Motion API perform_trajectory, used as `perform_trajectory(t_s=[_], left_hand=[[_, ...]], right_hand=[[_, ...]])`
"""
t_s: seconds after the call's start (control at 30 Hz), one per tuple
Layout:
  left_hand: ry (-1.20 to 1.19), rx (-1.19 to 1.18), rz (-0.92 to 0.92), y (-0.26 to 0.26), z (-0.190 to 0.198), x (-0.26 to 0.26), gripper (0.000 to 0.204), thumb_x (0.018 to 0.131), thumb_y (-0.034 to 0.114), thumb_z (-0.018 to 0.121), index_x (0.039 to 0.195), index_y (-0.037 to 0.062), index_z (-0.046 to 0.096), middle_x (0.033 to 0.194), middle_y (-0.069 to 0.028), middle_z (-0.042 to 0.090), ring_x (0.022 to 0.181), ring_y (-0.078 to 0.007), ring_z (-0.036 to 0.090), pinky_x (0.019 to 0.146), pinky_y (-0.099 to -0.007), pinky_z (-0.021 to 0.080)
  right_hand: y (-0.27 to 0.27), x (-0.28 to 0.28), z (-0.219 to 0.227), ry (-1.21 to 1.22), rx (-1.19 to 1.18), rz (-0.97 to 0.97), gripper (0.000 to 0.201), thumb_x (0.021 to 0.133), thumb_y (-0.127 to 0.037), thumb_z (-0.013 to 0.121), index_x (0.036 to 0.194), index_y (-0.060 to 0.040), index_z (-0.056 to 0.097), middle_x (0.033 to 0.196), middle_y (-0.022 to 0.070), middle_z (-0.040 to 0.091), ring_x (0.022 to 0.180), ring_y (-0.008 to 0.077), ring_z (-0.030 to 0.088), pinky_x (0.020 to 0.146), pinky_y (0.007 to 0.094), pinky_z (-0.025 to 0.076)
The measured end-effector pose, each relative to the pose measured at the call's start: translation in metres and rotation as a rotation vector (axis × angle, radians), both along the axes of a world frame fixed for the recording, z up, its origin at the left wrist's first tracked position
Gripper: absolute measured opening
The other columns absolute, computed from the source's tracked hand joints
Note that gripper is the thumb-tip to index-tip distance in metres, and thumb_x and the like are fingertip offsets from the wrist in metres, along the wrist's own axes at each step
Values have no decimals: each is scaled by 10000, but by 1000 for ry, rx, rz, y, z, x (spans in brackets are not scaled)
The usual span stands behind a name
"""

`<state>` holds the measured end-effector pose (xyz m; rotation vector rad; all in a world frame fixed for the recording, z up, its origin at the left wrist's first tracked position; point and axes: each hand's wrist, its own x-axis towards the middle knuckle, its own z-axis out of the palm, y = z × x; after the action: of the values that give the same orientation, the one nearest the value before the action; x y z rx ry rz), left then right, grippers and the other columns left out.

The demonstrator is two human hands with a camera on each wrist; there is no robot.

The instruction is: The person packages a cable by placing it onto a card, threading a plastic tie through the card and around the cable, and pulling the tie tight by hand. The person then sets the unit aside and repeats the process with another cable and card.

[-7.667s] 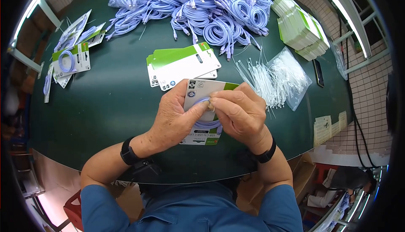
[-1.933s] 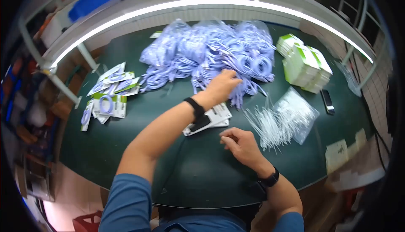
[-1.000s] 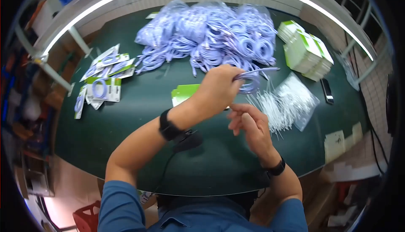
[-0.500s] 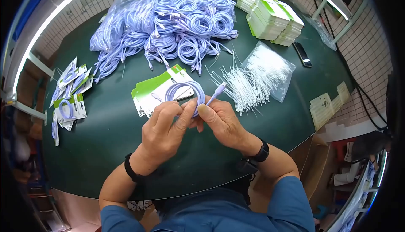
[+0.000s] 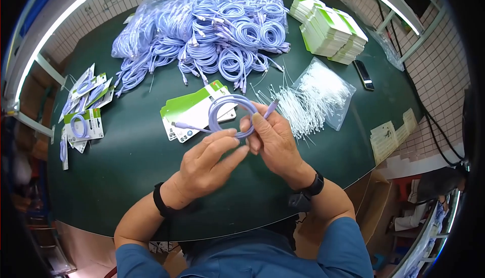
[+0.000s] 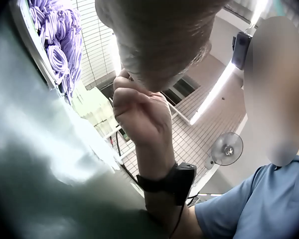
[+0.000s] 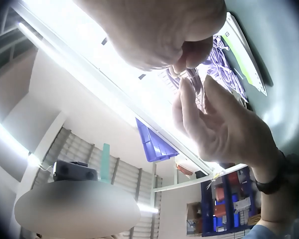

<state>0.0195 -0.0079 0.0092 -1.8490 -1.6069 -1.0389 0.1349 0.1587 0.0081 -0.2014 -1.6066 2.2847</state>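
A coiled lilac USB cable point(image 5: 212, 114) is held up over the near middle of the table in the head view. My right hand point(image 5: 277, 144) pinches the coil's right side between thumb and fingers. One plug point(image 5: 273, 106) sticks up beside that thumb, and the other plug point(image 5: 179, 125) points out to the left. My left hand point(image 5: 208, 166) is at the lower edge of the loop, fingers extended and thumb apart. Behind the coil lies a small stack of green and white packaging cards point(image 5: 177, 107). In the right wrist view, the left hand's fingers point(image 7: 187, 107) reach toward the cable.
A large heap of lilac cables point(image 5: 202, 30) fills the back. White cable ties point(image 5: 298, 109) spill from a clear bag point(image 5: 339, 107) at right. Card stacks point(image 5: 328, 33) and a phone point(image 5: 364, 75) lie beyond. Carded cables point(image 5: 83, 126) lie at left.
The earlier card with a cable has left the hands. My left hand took a coil from the heap and brought it to the right hand; its fingers have since loosened from the loop.
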Motion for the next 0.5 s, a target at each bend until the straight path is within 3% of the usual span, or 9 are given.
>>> perform_trajectory(t_s=[0.07, 0.17, 0.2, 0.3, 0.33, 0.43, 0.5], left_hand=[[-39, 32, -83, -4, 2, 1, 328, 774, -27, 798, 1097, 17, 759, 1114, -134, 651, 955, -264, 717, 770, -335, 611], [-700, -377, 22, -17, 8, 7, 383, 875, 12, 759, 1248, -18, 678, 1143, -154, 663, 967, -244, 717, 778, -324, 607], [-691, -380, 22, -14, 7, 5, 383, 875, 12, 759, 1248, -18, 678, 1143, -154, 663, 967, -244, 717, 778, -324, 607], [-1559, -161, -140, 4, -3, -6, 560, 981, 64, 705, 1488, -32, 489, 1109, -133, 671, 973, -183, 688, 769, -296, 588], [-1557, -163, -133, 5, -2, -7, 560, 981, 64, 705, 1488, -32, 489, 1109, -133, 671, 973, -183, 688, 769, -296, 588], [-1539, -20, -155, 6, 1, -6, 655, 1012, -9, 597, 1601, -21, 310, 1128, -86, 674, 958, -164, 672, 810, -279, 591], [-1456, -35, -131, 4, -11, -5, 635, 1013, -11, 600, 1593, -18, 340, 1114, -79, 674, 935, -150, 665, 809, -272, 585]], right_hand=[[6, -3, -2, 34, -79, -60, 411, 1147, -232, 467, 1474, 14, 500, 983, 27, 627, 660, 55, 504, 591, 233, 456], [12, -4, -2, 58, -129, -92, 424, 1146, -235, 470, 1491, 11, 478, 969, 21, 616, 645, 54, 489, 587, 233, 453], [13, -4, -2, 58, -138, -91, 429, 1146, -238, 471, 1497, 10, 471, 968, 20, 613, 643, 54, 489, 590, 233, 456], [10, -5, -2, 60, -124, -69, 441, 1146, -237, 472, 1514, 6, 459, 959, 18, 608, 636, 53, 489, 590, 232, 462], [7, -4, -3, 53, -97, -48, 448, 1146, -234, 473, 1524, 5, 453, 953, 17, 606, 631, 52, 488, 588, 232, 465], [-4, -3, -4, 0, -6, -9, 459, 1146, -223, 471, 1549, -5, 435, 934, 15, 600, 620, 49, 487, 581, 231, 472], [-11, -3, -4, -74, 132, 8, 473, 1146, -206, 467, 1578, -21, 411, 910, 11, 592, 608, 46, 486, 573, 229, 480]])
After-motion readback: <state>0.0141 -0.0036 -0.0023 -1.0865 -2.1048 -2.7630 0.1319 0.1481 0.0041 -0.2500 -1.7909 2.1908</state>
